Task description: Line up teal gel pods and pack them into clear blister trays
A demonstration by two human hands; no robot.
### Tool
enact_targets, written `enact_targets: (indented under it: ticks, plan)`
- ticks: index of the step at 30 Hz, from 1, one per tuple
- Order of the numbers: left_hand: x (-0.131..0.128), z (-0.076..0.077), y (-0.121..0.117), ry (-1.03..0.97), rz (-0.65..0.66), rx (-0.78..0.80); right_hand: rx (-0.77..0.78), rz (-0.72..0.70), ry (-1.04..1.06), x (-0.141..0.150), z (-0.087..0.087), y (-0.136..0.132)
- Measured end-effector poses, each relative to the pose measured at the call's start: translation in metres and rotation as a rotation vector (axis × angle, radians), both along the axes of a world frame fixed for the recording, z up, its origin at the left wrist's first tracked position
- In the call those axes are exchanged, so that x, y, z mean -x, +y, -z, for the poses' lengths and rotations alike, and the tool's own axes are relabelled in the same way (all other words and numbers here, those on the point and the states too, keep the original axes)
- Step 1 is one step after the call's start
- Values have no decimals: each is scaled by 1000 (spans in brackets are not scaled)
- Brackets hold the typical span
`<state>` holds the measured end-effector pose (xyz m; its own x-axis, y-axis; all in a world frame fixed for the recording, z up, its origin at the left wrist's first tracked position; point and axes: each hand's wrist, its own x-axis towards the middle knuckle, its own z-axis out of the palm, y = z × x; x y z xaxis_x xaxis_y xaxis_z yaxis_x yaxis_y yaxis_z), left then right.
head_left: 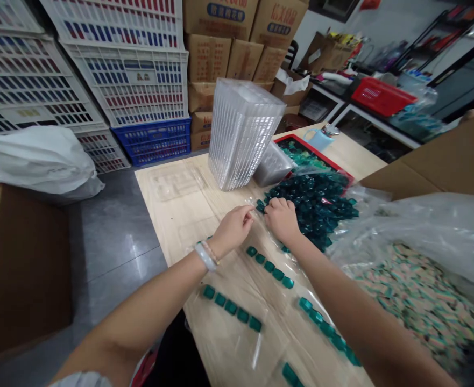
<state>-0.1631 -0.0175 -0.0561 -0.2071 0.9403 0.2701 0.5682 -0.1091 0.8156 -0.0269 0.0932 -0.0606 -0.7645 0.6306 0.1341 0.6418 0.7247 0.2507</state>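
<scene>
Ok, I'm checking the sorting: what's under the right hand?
The right hand lies at the edge of a heap of dark teal cubes, over clear plastic film. Whatever is directly beneath the palm is covered, as is what the heap sits on.

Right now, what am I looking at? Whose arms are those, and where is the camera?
This picture comes from a camera worn on a person's head, looking forward and down, so those are the person's own arms. The left hand has its fingertips at the edge of a heap of small dark teal pieces, and the right hand rests on that heap. I can't tell whether either holds a piece. On the wooden table lie a clear plastic sheet and rows of teal pieces. A tall stack of clear plastic trays stands nearby.
</scene>
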Motion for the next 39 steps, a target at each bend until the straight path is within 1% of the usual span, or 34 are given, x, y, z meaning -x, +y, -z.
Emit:
enact_targets:
  ticks: [4, 6, 9, 12, 13, 15, 17, 18, 20, 22, 24, 25, 27, 29, 32, 35, 37, 39]
  plan:
    - [-17, 11, 33, -24, 17, 98, 41, -11, 72, -10, 2, 3]
    - [-21, 14, 46, -3, 15, 117, 42, -34, 61, -10, 5, 2]
    - [-24, 15, 62, 5, 55, 137, 57, -37, 79, -9, 6, 0]
    - [-25, 15, 68, -22, 75, 137, 126, 43, 269, -18, 0, -3]
    - [-26, 14, 68, -66, 78, 123, 171, 69, 365, -23, -2, -4]
    - [-32, 12, 63, -235, 89, 100, 294, 88, 566, -33, -8, -9]
    - [-39, 9, 54, -488, 85, 118, 403, 69, 721, -40, -14, -18]
    - [-43, 8, 48, -622, 72, 144, 425, 65, 769, -42, -16, -25]
    - [-49, 2, 32, -891, 34, 205, 396, 84, 816, -42, -21, -42]
    - [-51, -4, 13, -1113, 32, 268, 344, 107, 833, -41, -24, -62]
    - [-50, -10, -11, -1259, 70, 339, 351, 102, 856, -40, -26, -84]
    - [-48, -12, -24, -1314, 100, 375, 391, 87, 870, -40, -26, -95]
    - [-45, -15, -49, -1407, 157, 437, 529, 59, 909, -40, -25, -116]
    - [-42, -15, -74, -1489, 198, 459, 729, 59, 969, -38, -23, -137]
    - [-36, -15, -104, -1554, 227, 449, 1063, 133, 1096, -28, -20, -168]
    - [-29, -16, -127, -1492, 210, 417, 1359, 195, 1231, -14, -23, -193]
    - [-25, -18, -140, -1429, 173, 391, 1512, 209, 1309, -5, -27, -205]
    - [-23, -18, -151, -1412, 149, 373, 1630, 231, 1350, 2, -30, -213]
